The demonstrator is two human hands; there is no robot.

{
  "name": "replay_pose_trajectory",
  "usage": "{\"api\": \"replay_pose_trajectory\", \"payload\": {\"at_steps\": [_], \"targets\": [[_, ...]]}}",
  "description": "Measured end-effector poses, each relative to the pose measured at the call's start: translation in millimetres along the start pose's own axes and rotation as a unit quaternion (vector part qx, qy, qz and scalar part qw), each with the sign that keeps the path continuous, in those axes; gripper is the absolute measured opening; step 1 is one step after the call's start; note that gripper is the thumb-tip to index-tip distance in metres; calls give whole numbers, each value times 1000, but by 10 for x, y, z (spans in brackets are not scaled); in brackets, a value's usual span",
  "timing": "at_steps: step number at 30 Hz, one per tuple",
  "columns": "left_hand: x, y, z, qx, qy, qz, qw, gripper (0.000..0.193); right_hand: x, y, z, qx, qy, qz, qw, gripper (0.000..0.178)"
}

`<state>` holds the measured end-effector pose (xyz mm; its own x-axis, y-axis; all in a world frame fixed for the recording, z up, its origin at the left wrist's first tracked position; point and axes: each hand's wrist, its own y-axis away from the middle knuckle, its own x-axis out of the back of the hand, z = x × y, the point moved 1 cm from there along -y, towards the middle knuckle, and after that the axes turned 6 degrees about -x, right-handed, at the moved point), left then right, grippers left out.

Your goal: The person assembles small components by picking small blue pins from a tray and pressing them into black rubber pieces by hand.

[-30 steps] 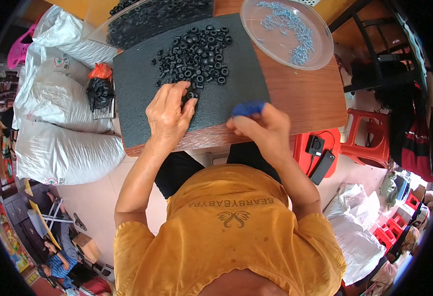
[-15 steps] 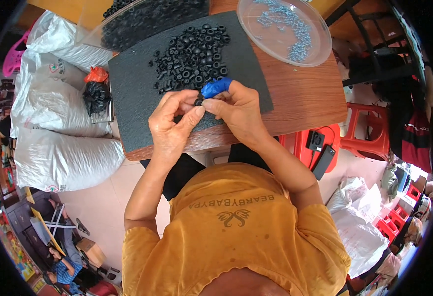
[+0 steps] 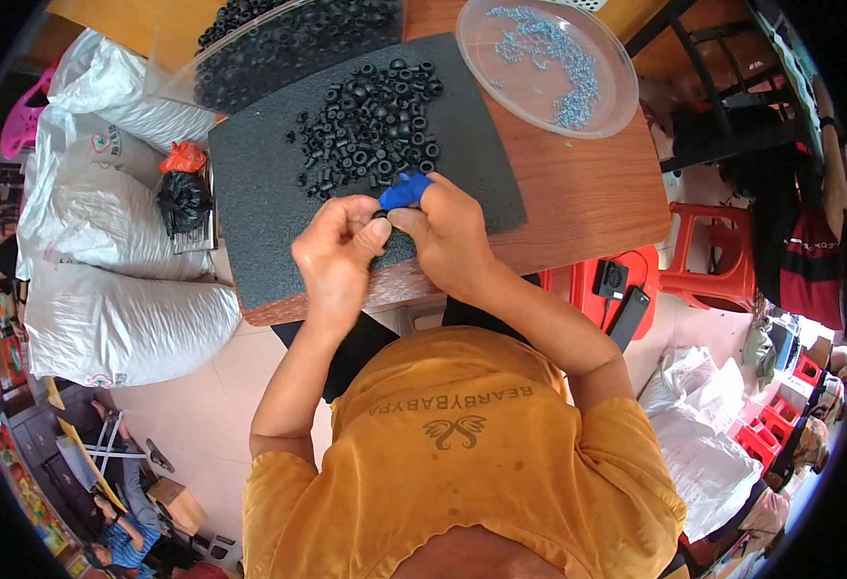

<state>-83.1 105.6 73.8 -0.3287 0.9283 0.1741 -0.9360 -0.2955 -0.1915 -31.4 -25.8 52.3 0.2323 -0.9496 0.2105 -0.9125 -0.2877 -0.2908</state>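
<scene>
Over the near edge of a dark grey mat (image 3: 249, 207), my two hands meet at their fingertips. Between them is a small round black part (image 3: 380, 215), mostly covered by fingers. My left hand (image 3: 334, 253) pinches it from the left with thumb and fingers. From the right, my right hand (image 3: 450, 236) presses on it with its thumb and index finger. A blue wrap (image 3: 405, 191) covers that index finger. Just beyond the hands lies a pile of small black ring- and cap-shaped parts (image 3: 370, 125) on the mat.
A clear bin (image 3: 167, 92) of black parts stands at the far left of the wooden table (image 3: 578, 207). A clear round tray (image 3: 525, 96) holds small bluish pieces (image 3: 576, 92). White sacks (image 3: 134, 318) stand left; red stools (image 3: 708, 261) stand right, one carrying black devices (image 3: 626, 304).
Both hands have drawn slightly nearer to me, still together around the small black part. The blue-wrapped index finger has bent more over it. The whole view has shifted a little.
</scene>
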Motion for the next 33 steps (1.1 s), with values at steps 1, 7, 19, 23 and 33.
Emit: {"api": "replay_pose_trajectory", "payload": {"at_steps": [1,7,19,23,33], "targets": [[-3,16,44,-140,-195,17,971,17,19,-11,-17,138,128,31,982,8],[168,36,-110,-31,-44,19,998,16,193,-204,-12,138,184,15,973,9],[132,131,-194,24,47,29,998,15,7,-203,105,260,316,-4,912,23],[90,123,-151,34,75,21,996,18,128,-215,38,238,276,0,931,20],[28,101,-137,64,90,19,994,19,1305,-1178,398,86,400,45,912,13]]}}
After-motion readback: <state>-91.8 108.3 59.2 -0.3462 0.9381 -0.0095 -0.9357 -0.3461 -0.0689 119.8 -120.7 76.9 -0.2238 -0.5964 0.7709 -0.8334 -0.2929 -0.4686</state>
